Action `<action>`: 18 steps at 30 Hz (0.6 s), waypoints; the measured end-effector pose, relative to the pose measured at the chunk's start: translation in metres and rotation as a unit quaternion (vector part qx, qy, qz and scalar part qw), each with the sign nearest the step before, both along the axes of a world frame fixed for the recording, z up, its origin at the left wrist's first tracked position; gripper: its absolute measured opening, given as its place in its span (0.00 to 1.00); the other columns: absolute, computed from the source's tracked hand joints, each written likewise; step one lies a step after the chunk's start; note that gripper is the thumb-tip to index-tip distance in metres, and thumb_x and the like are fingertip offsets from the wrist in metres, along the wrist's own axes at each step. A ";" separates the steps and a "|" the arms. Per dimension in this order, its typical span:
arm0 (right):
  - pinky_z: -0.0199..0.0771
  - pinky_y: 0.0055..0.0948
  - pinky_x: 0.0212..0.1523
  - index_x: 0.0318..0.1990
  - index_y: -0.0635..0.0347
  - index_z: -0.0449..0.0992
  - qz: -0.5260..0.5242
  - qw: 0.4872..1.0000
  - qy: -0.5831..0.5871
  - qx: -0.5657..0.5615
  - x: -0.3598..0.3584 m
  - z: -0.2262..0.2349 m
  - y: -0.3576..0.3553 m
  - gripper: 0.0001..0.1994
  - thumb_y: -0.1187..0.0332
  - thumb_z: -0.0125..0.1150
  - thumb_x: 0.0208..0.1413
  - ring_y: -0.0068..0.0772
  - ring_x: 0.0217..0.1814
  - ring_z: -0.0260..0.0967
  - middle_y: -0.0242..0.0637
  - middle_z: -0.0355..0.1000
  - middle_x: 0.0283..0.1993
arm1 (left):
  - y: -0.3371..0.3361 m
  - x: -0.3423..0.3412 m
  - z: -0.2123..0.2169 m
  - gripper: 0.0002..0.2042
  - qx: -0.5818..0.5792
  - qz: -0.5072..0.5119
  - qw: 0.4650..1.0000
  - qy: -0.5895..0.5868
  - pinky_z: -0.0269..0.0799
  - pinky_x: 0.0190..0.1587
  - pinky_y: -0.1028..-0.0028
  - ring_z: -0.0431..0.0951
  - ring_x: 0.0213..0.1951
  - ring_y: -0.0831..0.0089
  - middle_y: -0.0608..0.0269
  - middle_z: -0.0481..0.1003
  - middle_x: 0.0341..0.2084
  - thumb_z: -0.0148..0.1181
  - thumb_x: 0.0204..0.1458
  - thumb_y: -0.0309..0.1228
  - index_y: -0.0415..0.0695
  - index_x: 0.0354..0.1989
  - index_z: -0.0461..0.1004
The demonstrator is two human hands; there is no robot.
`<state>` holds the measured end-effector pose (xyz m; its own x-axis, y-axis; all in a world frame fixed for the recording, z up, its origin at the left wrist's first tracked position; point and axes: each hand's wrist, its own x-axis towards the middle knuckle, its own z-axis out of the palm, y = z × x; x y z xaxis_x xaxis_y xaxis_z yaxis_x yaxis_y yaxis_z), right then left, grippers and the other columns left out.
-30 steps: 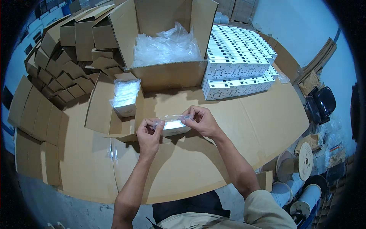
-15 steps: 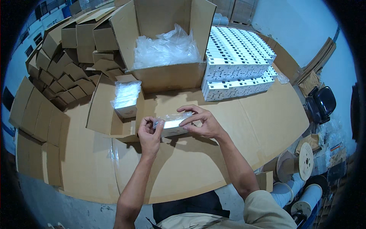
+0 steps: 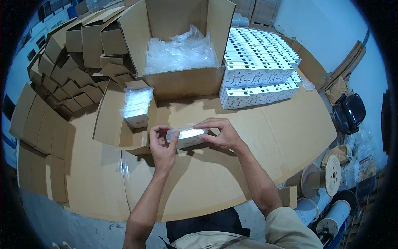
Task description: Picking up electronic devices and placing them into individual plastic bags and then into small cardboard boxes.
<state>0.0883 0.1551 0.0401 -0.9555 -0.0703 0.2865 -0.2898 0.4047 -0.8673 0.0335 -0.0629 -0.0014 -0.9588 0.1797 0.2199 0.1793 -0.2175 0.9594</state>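
Note:
A small white box (image 3: 190, 137) in a clear plastic bag is held between my two hands, just above the cardboard-covered table. My left hand (image 3: 162, 143) grips its left end between thumb and fingers. At the right end, my right hand (image 3: 220, 133) pinches the bag and box with thumb and fingertips. To the left, an open carton (image 3: 135, 143) contains several bagged white boxes (image 3: 137, 107) standing in a row at its far end. Behind my hands, a larger open carton (image 3: 182, 84) is heaped with clear plastic bags (image 3: 181, 53).
Stacked white boxes (image 3: 257, 79) stand at the far right of the table (image 3: 244, 172). Many folded-open cartons (image 3: 76, 81) are piled at the far left, with more cartons (image 3: 39, 145) at the left edge. Cable spools (image 3: 331, 174) and a black chair (image 3: 349, 114) lie off to the right.
My right fingers have closed down onto the right end of the bagged box, and the plastic lies flatter over its top. My left hand has barely moved.

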 end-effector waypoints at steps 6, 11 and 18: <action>0.75 0.29 0.46 0.50 0.56 0.84 -0.018 1.000 -0.010 -0.005 -0.001 -0.002 -0.001 0.17 0.71 0.71 0.50 0.30 0.45 0.76 0.38 0.82 0.45 | -0.002 0.008 0.010 0.24 -0.187 0.167 0.933 0.259 0.68 0.51 0.67 0.72 0.49 0.65 0.60 0.72 0.44 0.73 0.52 0.29 0.41 0.53 0.66; 0.75 0.29 0.44 0.48 0.58 0.84 -0.012 1.000 -0.011 -0.001 -0.003 -0.004 -0.001 0.16 0.70 0.72 0.50 0.30 0.44 0.76 0.38 0.82 0.44 | -0.002 0.014 0.011 0.15 -0.258 0.073 0.830 0.490 0.70 0.53 0.61 0.76 0.49 0.59 0.60 0.77 0.43 0.70 0.49 0.23 0.41 0.46 0.75; 0.75 0.29 0.44 0.47 0.59 0.84 -0.017 0.999 -0.034 -0.011 0.000 -0.003 -0.003 0.15 0.70 0.71 0.51 0.28 0.43 0.76 0.38 0.82 0.43 | 0.002 0.008 0.012 0.16 -0.284 0.039 0.849 0.444 0.73 0.55 0.59 0.78 0.51 0.58 0.56 0.79 0.46 0.67 0.49 0.19 0.39 0.47 0.78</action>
<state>0.0880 0.1521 0.0369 -0.9746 -0.0318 0.2217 -0.2160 0.3941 -0.8933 0.0412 -0.0613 0.0107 -0.4746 0.4422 0.7610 0.8792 0.2804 0.3853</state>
